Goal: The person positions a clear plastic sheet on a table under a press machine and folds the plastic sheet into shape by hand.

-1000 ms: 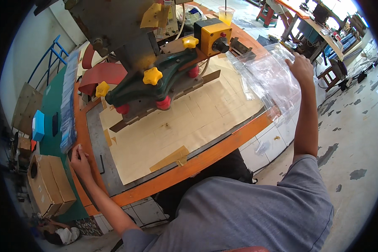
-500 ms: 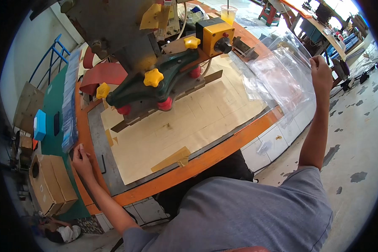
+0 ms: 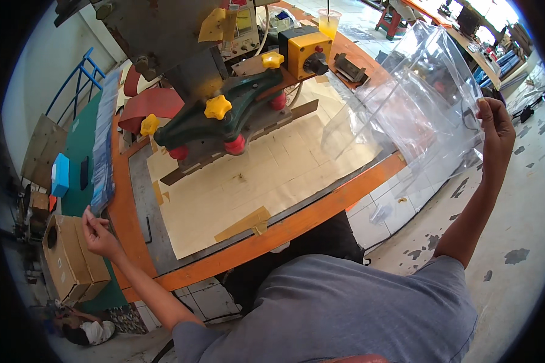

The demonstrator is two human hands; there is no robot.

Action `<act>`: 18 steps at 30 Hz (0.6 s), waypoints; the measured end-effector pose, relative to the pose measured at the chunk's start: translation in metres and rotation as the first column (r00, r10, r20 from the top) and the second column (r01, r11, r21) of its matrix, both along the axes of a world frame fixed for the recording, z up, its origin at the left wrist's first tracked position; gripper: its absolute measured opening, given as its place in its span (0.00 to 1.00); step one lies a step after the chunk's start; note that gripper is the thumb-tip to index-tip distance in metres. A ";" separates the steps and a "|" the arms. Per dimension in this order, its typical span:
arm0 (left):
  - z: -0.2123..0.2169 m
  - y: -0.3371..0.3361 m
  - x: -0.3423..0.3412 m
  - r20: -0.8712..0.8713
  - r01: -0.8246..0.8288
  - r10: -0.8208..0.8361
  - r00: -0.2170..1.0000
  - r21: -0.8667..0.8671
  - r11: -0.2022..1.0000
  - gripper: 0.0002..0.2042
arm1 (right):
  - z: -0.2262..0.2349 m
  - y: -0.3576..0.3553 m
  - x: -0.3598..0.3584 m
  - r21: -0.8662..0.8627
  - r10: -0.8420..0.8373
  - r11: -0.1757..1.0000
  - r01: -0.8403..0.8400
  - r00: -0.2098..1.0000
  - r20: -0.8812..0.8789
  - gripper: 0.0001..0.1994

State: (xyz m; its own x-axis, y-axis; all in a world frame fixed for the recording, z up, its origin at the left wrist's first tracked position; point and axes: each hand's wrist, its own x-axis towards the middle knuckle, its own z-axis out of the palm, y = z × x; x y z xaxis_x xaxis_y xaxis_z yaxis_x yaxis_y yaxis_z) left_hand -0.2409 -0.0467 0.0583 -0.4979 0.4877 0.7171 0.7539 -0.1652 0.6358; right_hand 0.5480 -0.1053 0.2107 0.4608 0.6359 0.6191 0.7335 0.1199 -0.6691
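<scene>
My right hand point(image 3: 495, 124) is raised at the far right, with finger and thumb closed on the edge of a clear plastic sheet point(image 3: 427, 103). The sheet hangs in loose, shiny folds over the right corner of the table. At the left, my left hand point(image 3: 101, 238) has its fingers drawn together beside the near end of a long bluish stack of plastic point(image 3: 104, 145). What those fingers pinch, if anything, is too small to tell. Between the hands lies a tan board point(image 3: 254, 193) with brown tape on it, under a press head with a dark green bracket point(image 3: 188, 130) and yellow star knobs.
A yellow control box point(image 3: 306, 54) with a black knob sits beside the press. An L-shaped hex key point(image 3: 149, 230) lies near the table's left edge. Behind stands a cup of orange drink point(image 3: 329, 25). A cardboard box point(image 3: 72, 257) and another person point(image 3: 94, 330) are at lower left.
My right hand has moved outward to the right, lifting and spreading the clear sheet. My left hand has shifted slightly left and down, near the end of the bluish stack.
</scene>
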 end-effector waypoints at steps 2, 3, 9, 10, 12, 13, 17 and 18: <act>0.026 -0.017 0.020 0.072 0.070 -0.079 0.994 0.114 0.991 0.14 | 0.006 -0.002 -0.009 0.016 0.056 0.998 -0.056 0.998 0.007 0.11; 0.034 -0.024 0.037 0.073 0.067 -0.076 0.994 0.117 0.991 0.14 | 0.007 -0.003 -0.015 0.018 0.059 0.998 -0.059 0.998 0.009 0.11; 0.038 -0.071 0.188 -0.085 0.619 -0.624 0.777 -0.074 0.782 0.32 | -0.003 -0.001 -0.060 -0.026 0.204 0.978 -0.207 0.975 -0.085 0.10; 0.030 -0.068 0.217 -0.067 0.708 -0.713 0.698 -0.087 0.701 0.39 | -0.006 -0.001 -0.069 -0.043 0.215 0.974 -0.221 0.970 -0.111 0.10; 0.032 -0.066 0.264 -0.063 0.809 -0.824 0.563 -0.165 0.565 0.44 | -0.015 0.002 -0.082 -0.045 0.246 0.966 -0.256 0.957 -0.155 0.10; 0.032 -0.068 0.280 -0.045 0.818 -0.834 0.550 -0.172 0.549 0.46 | -0.017 0.004 -0.089 -0.046 0.265 0.960 -0.275 0.952 -0.155 0.10; 0.002 -0.075 0.302 -0.012 0.758 -0.761 0.649 -0.084 0.647 0.40 | -0.025 0.006 -0.120 -0.089 0.353 0.923 -0.375 0.915 -0.196 0.11; -0.002 -0.077 0.302 -0.015 0.713 -0.717 0.697 -0.089 0.695 0.35 | -0.027 0.006 -0.125 -0.091 0.363 0.916 -0.391 0.904 -0.226 0.11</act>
State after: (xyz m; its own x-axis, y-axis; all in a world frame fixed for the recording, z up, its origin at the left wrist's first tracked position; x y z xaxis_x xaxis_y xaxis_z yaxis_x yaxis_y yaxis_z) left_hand 0.0609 -0.1232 0.0563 0.0538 0.7326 0.6785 0.4547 -0.6230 0.6365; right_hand 0.4229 -0.0998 0.1837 0.2752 0.8555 0.4385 0.5000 0.2622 -0.8254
